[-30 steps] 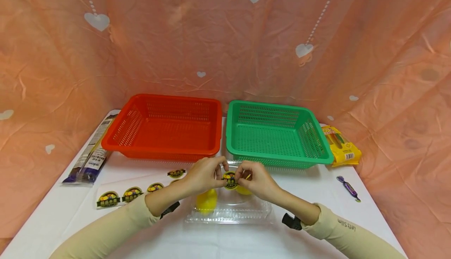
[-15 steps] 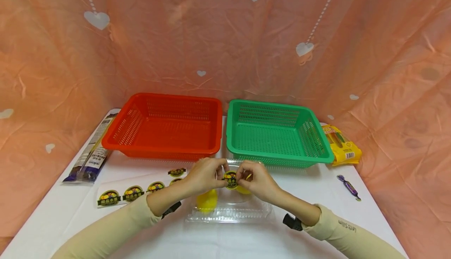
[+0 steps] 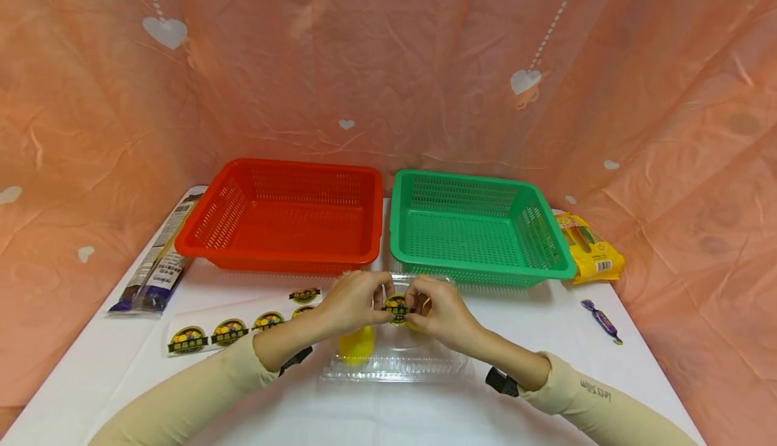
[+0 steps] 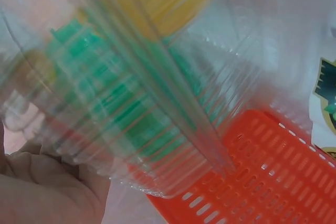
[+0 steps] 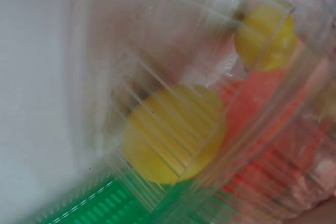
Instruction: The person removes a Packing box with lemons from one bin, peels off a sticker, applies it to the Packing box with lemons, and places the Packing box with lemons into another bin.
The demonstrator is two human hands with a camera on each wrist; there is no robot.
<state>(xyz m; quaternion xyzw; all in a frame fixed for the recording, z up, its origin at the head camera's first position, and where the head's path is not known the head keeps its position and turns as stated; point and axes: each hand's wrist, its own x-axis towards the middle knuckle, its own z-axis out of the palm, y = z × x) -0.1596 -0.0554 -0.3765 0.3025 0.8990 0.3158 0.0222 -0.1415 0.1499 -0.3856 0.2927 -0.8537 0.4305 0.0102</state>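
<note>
A round black sticker [image 3: 396, 309] with fruit pictures and a banner is over the lid of a clear plastic clamshell box [image 3: 400, 368] in the head view. My left hand [image 3: 352, 303] pinches its left edge between thumb and fingers. On the opposite edge, my right hand [image 3: 444, 310] pinches it the same way. Inside the box lies a yellow lemon [image 3: 357, 345] at the left. The right wrist view shows two yellow fruits through the ribbed plastic wall, a large lemon [image 5: 173, 135] and a farther lemon [image 5: 265, 38]. Part of my left hand [image 4: 52, 187] appears beside the box in the left wrist view.
Behind the box stand a red basket [image 3: 285, 230] and a green basket [image 3: 464, 237]. A sticker sheet [image 3: 243, 318] lies left of the box, partly under the left forearm. Long packets [image 3: 159, 264] are at far left; a yellow packet [image 3: 587, 250] and purple candy [image 3: 601, 321] are right.
Both hands stay over the box with the sticker between them. It looks slightly narrower between the fingertips now, and the right fingertips sit marginally closer to the left ones.
</note>
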